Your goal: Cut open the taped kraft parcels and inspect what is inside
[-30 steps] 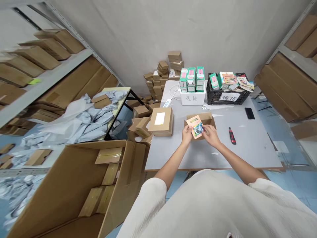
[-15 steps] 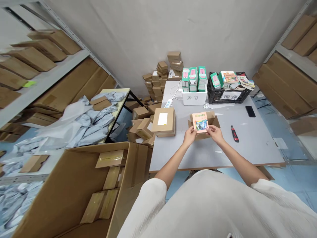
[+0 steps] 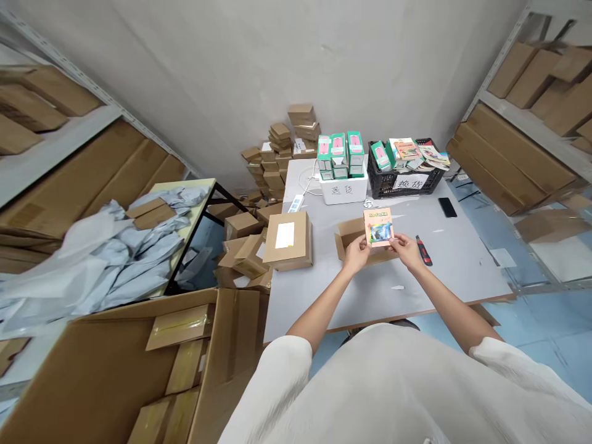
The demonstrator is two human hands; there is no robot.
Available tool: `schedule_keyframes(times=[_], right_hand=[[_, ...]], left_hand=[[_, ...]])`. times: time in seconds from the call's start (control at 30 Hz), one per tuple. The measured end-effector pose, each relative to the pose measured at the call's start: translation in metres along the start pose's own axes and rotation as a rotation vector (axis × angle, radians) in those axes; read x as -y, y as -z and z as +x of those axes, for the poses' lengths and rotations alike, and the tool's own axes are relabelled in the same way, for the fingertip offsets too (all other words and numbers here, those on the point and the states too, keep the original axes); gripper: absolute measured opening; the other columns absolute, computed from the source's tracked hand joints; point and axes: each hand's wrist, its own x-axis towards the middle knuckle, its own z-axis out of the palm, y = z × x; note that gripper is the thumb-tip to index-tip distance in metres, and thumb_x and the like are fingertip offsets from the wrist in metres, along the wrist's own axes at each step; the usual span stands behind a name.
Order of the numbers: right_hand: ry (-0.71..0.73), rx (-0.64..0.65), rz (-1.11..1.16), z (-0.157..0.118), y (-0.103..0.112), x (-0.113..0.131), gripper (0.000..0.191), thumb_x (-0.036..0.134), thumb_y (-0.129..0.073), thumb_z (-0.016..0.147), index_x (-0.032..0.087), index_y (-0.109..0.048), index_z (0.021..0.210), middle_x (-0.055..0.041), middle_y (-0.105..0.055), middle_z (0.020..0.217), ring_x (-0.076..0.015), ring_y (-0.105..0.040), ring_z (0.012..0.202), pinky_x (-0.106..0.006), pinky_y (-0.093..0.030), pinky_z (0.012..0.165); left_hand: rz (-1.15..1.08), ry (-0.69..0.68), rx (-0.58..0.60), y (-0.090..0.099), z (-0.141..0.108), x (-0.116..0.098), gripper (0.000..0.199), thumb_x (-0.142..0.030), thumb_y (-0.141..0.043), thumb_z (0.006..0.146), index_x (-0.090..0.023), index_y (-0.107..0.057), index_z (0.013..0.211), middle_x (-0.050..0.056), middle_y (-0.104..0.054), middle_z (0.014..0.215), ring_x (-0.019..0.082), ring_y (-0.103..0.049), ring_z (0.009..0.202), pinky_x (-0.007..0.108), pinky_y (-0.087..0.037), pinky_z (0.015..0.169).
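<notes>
A small book (image 3: 378,226) with a peach cover and a colourful picture is held up between both hands. My left hand (image 3: 356,254) is closed on its lower left corner, and my right hand (image 3: 406,250) pinches its lower right corner. Behind and below the book, an opened cardboard box (image 3: 346,237) stands on the grey table (image 3: 319,296), its flaps up; the book and hands hide part of it. Close to the right hand lies a red and black box cutter (image 3: 423,251).
A closed carton (image 3: 288,240) with a white label sits left on the table. At the back stand a white bin (image 3: 345,190) of green boxes and a black crate (image 3: 388,188) of books. A phone (image 3: 447,207) lies right. A large carton (image 3: 240,327) stands at the front left.
The view has turned left to right, so the surroundings sit further left. Both hands with the book have shifted right relative to the opened box, nearer the box cutter.
</notes>
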Motion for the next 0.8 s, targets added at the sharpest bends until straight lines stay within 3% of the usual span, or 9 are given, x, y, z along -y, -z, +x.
schedule_keyframes(times=[0.13,0.3,0.57,0.67,0.8], right_hand=[[0.019,-0.01,0.002,0.021,0.026,0.001,0.069,0.072,-0.088,0.073,0.019,-0.08,0.115,-0.0039,-0.076,0.077,-0.023,-0.073,0.073,-0.04,-0.065,0.076],[0.035,0.038,-0.004,0.056,0.071,0.001,0.07,0.072,-0.084,0.077,0.018,-0.079,0.121,-0.0048,-0.077,0.083,-0.0229,-0.074,0.078,-0.041,-0.065,0.079],[0.06,0.107,-0.038,0.118,0.137,0.004,0.067,0.067,-0.082,0.08,0.02,-0.077,0.127,-0.0045,-0.077,0.083,-0.0248,-0.077,0.084,-0.043,-0.065,0.085],[0.077,0.102,-0.032,0.142,0.152,0.008,0.069,0.069,-0.083,0.079,0.02,-0.077,0.126,-0.0051,-0.077,0.085,-0.0246,-0.077,0.083,-0.044,-0.066,0.086],[0.109,0.09,-0.043,0.176,0.162,0.018,0.073,0.071,-0.08,0.08,0.018,-0.077,0.131,-0.0042,-0.077,0.084,-0.0242,-0.076,0.083,-0.045,-0.065,0.086]], left_hand=[[0.027,-0.019,0.006,-0.023,0.016,-0.017,0.045,-0.022,-0.07,0.088,-0.023,-0.08,0.132,0.004,-0.08,0.099,0.018,-0.068,0.08,0.028,-0.054,0.078],[-0.011,-0.017,-0.004,-0.066,0.044,-0.032,0.043,-0.02,-0.069,0.087,-0.021,-0.08,0.129,0.003,-0.079,0.097,0.017,-0.068,0.079,0.027,-0.054,0.077],[-0.156,0.034,-0.104,-0.134,0.102,-0.034,0.047,-0.016,-0.075,0.081,-0.019,-0.079,0.128,0.005,-0.079,0.099,0.016,-0.07,0.079,0.029,-0.058,0.08],[-0.208,0.072,-0.154,-0.15,0.126,-0.038,0.042,-0.016,-0.076,0.081,-0.017,-0.078,0.123,0.006,-0.079,0.1,0.017,-0.072,0.08,0.032,-0.061,0.084],[-0.243,0.059,-0.166,-0.158,0.161,-0.053,0.035,-0.018,-0.077,0.084,-0.017,-0.078,0.119,0.007,-0.079,0.102,0.019,-0.075,0.083,0.037,-0.064,0.089]])
